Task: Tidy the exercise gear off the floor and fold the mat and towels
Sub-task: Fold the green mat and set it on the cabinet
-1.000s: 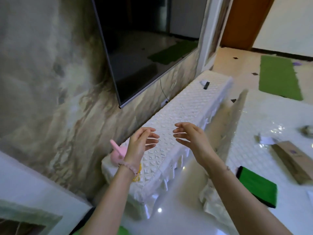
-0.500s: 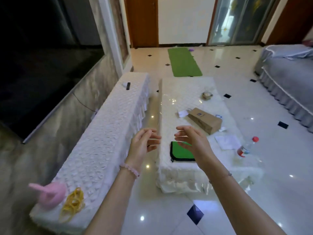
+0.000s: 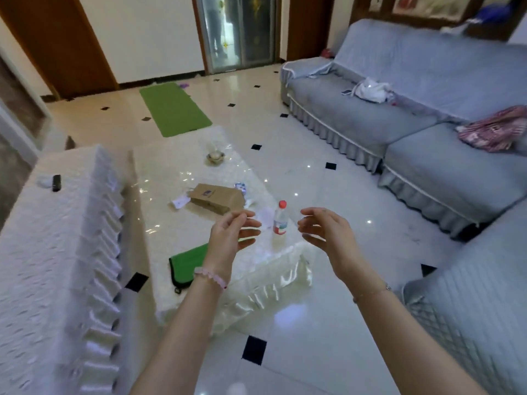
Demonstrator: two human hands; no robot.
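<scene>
Both arms reach forward; the left hand [image 3: 228, 235] and right hand [image 3: 328, 232] hover apart, palms facing, fingers loosely curled, holding nothing.

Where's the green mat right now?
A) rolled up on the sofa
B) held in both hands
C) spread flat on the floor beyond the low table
C: the mat lies spread flat on the floor past the far end of the low table; the left hand and right hand hold nothing.
</scene>
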